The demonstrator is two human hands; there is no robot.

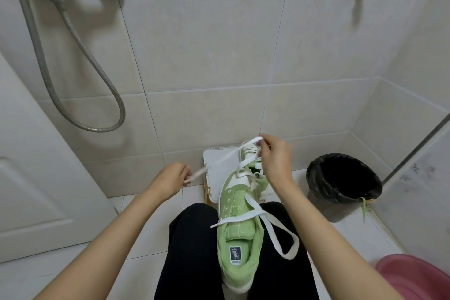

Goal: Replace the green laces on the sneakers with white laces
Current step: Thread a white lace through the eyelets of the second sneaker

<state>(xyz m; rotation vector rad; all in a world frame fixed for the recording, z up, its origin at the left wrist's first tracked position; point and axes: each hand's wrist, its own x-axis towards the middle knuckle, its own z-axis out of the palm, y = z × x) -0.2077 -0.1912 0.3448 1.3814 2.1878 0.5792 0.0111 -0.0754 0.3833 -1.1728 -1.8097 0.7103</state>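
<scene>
The person wears plain black trousers (192, 238), the cloth matte and loose over both thighs. The forearms (117, 226) are bare along their whole visible length, down to the left hand (174, 176) and the right hand (274, 158). Whether a finger bears a ring is too blurred to tell.

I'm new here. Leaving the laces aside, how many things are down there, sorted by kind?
Green sneakers: 2, one near, one behind it
White stool: 1
Black bin: 1
Pink basin: 1
Total: 5
</scene>
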